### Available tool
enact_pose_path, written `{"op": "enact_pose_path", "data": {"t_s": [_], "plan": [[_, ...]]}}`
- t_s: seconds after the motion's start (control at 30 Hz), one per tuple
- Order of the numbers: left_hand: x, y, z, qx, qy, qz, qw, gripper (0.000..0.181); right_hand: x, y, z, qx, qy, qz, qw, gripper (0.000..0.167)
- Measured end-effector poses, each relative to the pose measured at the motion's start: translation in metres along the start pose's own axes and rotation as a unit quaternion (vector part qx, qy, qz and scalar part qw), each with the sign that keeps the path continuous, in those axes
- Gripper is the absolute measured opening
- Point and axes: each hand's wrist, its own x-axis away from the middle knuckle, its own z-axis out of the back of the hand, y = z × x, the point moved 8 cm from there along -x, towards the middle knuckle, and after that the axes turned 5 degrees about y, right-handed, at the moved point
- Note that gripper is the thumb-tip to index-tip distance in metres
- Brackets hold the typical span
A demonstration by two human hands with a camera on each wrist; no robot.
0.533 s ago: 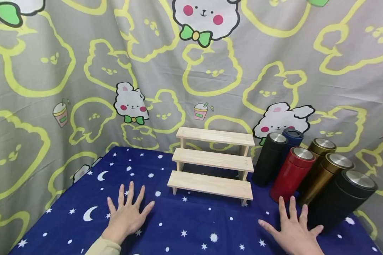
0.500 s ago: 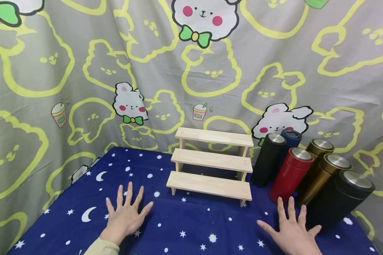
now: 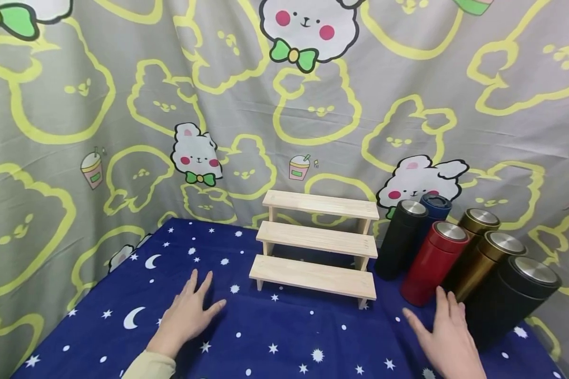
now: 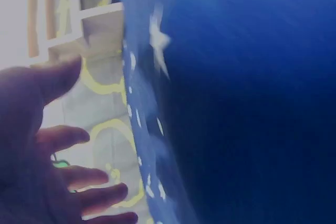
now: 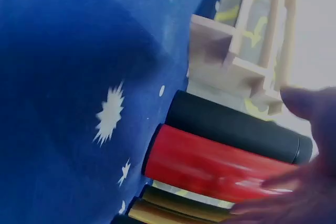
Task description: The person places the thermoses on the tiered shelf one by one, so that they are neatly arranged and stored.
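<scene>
My left hand (image 3: 185,318), fingers extended and thumb apart, is over the blue cloth left of a three-step wooden shelf (image 3: 313,275); it holds nothing. In the left wrist view the same hand (image 4: 68,145) shows spread fingers. My right hand (image 3: 448,337) is beside the large black bottle (image 3: 507,302) and in front of the red bottle (image 3: 431,266), fingers extended; whether it touches either cannot be told. The right wrist view has the hand (image 5: 299,182) near the red bottle (image 5: 210,161), its fingers blurred.
Behind the red bottle stand a slim black bottle (image 3: 399,242) and a blue one (image 3: 435,206). Two gold-brown bottles (image 3: 479,218) are to its right. A patterned grey curtain (image 3: 246,110) hangs behind the table's star-printed cloth (image 3: 265,326).
Both hands have turned from palm-down to more sideways, with their fingers closer together. The right hand has shifted slightly right, toward the large black bottle. The bottles and shelf stand as before.
</scene>
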Motion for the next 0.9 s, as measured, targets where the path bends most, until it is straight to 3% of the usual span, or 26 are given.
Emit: {"op": "enact_pose_path", "data": {"t_s": [0.07, 0.13, 0.17, 0.23, 0.33, 0.37, 0.43, 0.63, 0.83, 0.9], "plan": [[-0.007, 0.000, 0.002, 0.051, 0.017, 0.012, 0.9985, 0.065, 0.000, 0.001, 0.012, -0.049, 0.058, -0.010, 0.9971, 0.095], [-0.013, 0.000, -0.001, 0.143, 0.018, 0.037, 0.9889, 0.054, 0.000, 0.002, 0.020, -0.098, 0.110, -0.019, 0.9889, 0.088], [-0.016, 0.001, -0.004, 0.199, 0.016, 0.049, 0.9787, 0.049, 0.000, 0.001, 0.023, -0.122, 0.134, -0.020, 0.9832, 0.086], [-0.021, 0.005, -0.011, 0.309, 0.009, 0.074, 0.9480, 0.041, -0.002, 0.000, 0.026, -0.167, 0.175, -0.013, 0.9701, 0.086], [-0.028, 0.014, -0.021, 0.417, -0.001, 0.096, 0.9037, 0.038, -0.006, -0.005, 0.027, -0.217, 0.218, 0.010, 0.9514, 0.089], [-0.031, 0.017, -0.023, 0.437, 0.001, 0.098, 0.8940, 0.037, -0.008, -0.005, 0.026, -0.229, 0.227, 0.017, 0.9464, 0.091], [-0.036, 0.024, -0.028, 0.461, 0.005, 0.094, 0.8822, 0.036, -0.012, -0.006, 0.025, -0.243, 0.237, 0.018, 0.9405, 0.094], [-0.048, 0.039, -0.045, 0.499, -0.005, 0.104, 0.8601, 0.032, -0.022, -0.001, 0.016, -0.247, 0.203, -0.055, 0.9460, 0.106], [-0.060, 0.044, -0.064, 0.561, -0.020, 0.130, 0.8171, 0.033, -0.031, 0.004, 0.013, -0.255, 0.207, -0.090, 0.9402, 0.105], [-0.063, 0.045, -0.069, 0.571, -0.024, 0.134, 0.8096, 0.033, -0.034, 0.006, 0.014, -0.264, 0.222, -0.092, 0.9342, 0.103]]}}
